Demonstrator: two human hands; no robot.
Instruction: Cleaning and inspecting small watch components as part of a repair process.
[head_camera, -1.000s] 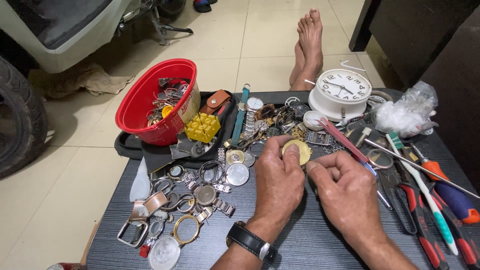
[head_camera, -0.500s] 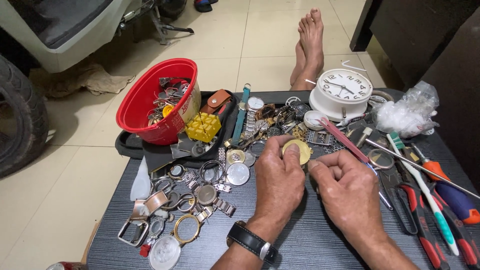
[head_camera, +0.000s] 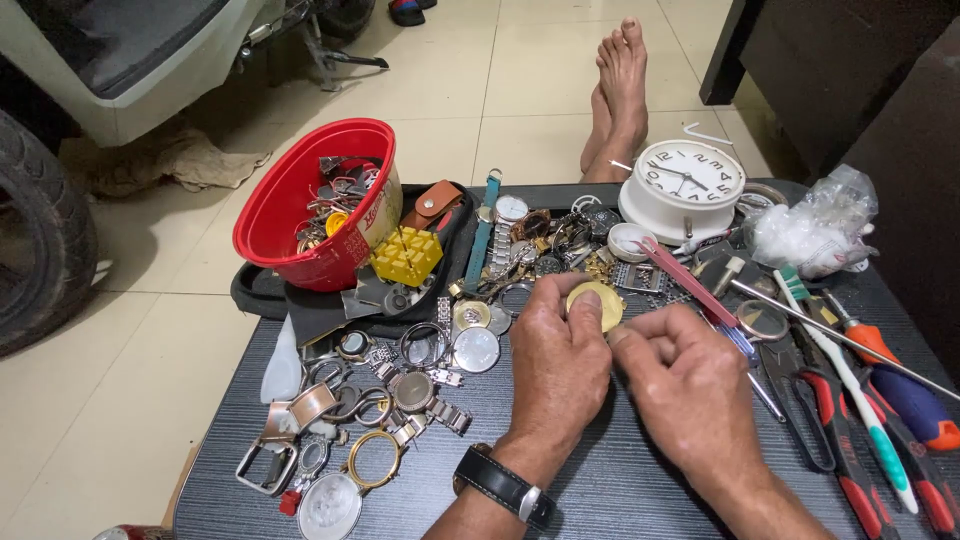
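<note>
1. The left hand (head_camera: 560, 365) has a clenched grip on a round gold watch case (head_camera: 596, 302), pinched between thumb and fingertips just above the dark worktop (head_camera: 620, 490). Only the edges are held, so in my judgement a slip would drop the case into the clutter of parts right below.

2. The right hand (head_camera: 690, 395) is curled with its fingertips pressed together just beside the case. Whether it pinches a small part or tool I cannot tell; anything that tiny, if let go, would likely vanish among the loose pieces.

3. Loose watch cases, rings and strap links (head_camera: 380, 400) lie close to the left wrist. A sweep of the forearm could push them off the near edge onto the tiled floor (head_camera: 120, 400).

4. The red bowl (head_camera: 300, 215) of parts sits tilted on a black tray (head_camera: 265, 295) at the worktop's far left corner. A nudge could probably tip it.

5. Screwdrivers and red-handled pliers (head_camera: 850, 430) lie just right of the right hand, their tips pointing toward it; a quick reach sideways risks a jab or rolling them off.

6. The white clock (head_camera: 682, 190) stands behind the work, well clear.
</note>
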